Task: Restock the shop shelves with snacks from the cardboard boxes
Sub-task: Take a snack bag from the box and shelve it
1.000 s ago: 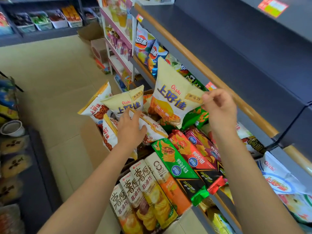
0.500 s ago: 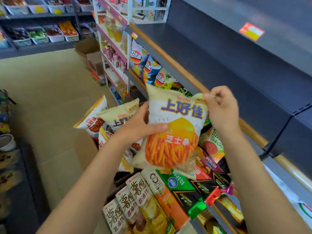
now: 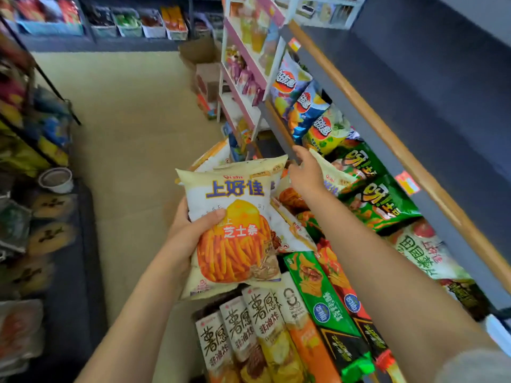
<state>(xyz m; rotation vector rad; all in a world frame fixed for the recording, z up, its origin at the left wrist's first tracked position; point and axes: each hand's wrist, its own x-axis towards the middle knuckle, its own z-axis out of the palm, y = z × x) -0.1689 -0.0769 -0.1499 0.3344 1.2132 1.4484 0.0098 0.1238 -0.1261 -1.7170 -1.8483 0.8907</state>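
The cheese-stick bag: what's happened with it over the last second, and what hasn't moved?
The right hand let go of the cheese-stick bag and reached toward another bag in the box. The left hand took it over and holds it alone. The boxed snacks below stayed put.

The dark shelf (image 3: 431, 186) with a wooden front rail carries green snack bags (image 3: 378, 197) and blue crisp bags (image 3: 307, 111).

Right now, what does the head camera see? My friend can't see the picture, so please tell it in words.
A person's left hand holds a cream bag of cheese sticks in a shop aisle, while the right hand reaches toward another cream snack bag in front of the shelf. Below lie long snack boxes, and green chip bags sit on the shelf.
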